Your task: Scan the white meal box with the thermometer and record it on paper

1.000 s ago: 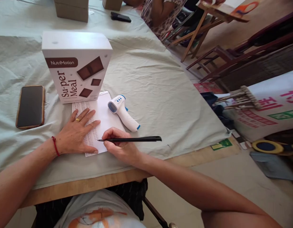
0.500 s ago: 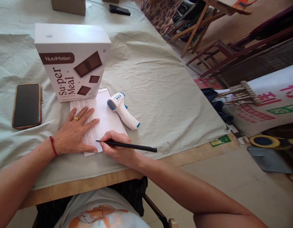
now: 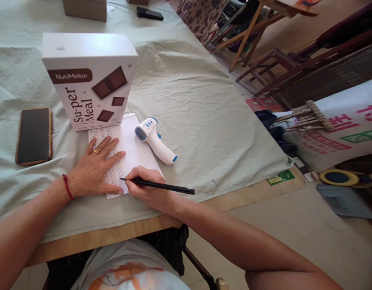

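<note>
A sheet of paper [image 3: 133, 151] lies on the table, its left part covered with rows of small handwriting. My left hand [image 3: 97, 169] rests flat on the written side, fingers spread. In my right hand [image 3: 148, 185] is a black pen [image 3: 162, 185], its tip at the paper beside the left hand's fingers. At the paper's far end stands an upright white "NutriMotion Su-per Meal" box [image 3: 89, 88], covering part of the sheet. A white and blue infrared thermometer [image 3: 156, 141] lies on the sheet's right edge.
A smartphone [image 3: 34, 136] lies left of the box on the pale tablecloth [image 3: 198, 108]. Toward the back are a cardboard box [image 3: 85, 9] and a small black object [image 3: 149, 13]. Past the table's right edge stand a wooden chair [image 3: 270, 68] and a printed sack [image 3: 349, 125].
The pen's back end has swung slightly left, and its tip has shifted a little left. My left hand stays put on the paper. The view has tilted slightly.
</note>
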`<state>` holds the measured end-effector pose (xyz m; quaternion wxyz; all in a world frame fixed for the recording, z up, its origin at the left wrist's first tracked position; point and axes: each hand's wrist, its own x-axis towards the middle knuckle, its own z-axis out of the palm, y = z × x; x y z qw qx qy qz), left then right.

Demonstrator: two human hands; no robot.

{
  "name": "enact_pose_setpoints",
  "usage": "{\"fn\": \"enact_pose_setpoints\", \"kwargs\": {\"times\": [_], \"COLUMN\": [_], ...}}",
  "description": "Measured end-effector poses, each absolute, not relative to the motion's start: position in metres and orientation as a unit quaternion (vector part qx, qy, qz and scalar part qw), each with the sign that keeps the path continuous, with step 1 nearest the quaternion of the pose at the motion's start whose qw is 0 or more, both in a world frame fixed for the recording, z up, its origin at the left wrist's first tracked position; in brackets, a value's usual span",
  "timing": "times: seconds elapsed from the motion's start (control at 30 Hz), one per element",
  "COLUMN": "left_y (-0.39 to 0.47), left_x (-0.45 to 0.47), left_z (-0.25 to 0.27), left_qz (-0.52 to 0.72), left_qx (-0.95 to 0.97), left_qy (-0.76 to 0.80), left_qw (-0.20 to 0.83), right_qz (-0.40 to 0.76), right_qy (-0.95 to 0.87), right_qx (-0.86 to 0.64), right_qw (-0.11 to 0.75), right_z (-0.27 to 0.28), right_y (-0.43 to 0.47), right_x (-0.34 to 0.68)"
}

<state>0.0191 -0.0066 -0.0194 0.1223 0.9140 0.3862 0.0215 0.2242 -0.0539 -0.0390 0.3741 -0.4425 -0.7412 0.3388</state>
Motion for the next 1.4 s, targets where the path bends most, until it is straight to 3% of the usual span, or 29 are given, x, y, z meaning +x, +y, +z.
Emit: {"fn": "enact_pose_setpoints", "kwargs": {"times": [1.4], "left_y": [-0.0070], "left_x": [0.0155], "left_z": [-0.0212], "left_qz": [0.028], "left_qx": [0.919], "left_qy": [0.374], "left_qw": [0.118], "right_qz": [0.336], "right_qy": [-0.746], "right_qx": [-0.453], "right_qw": [0.353], "right_z": [-0.0328], "right_y": [-0.0529], "right_x": [0.2243]}}
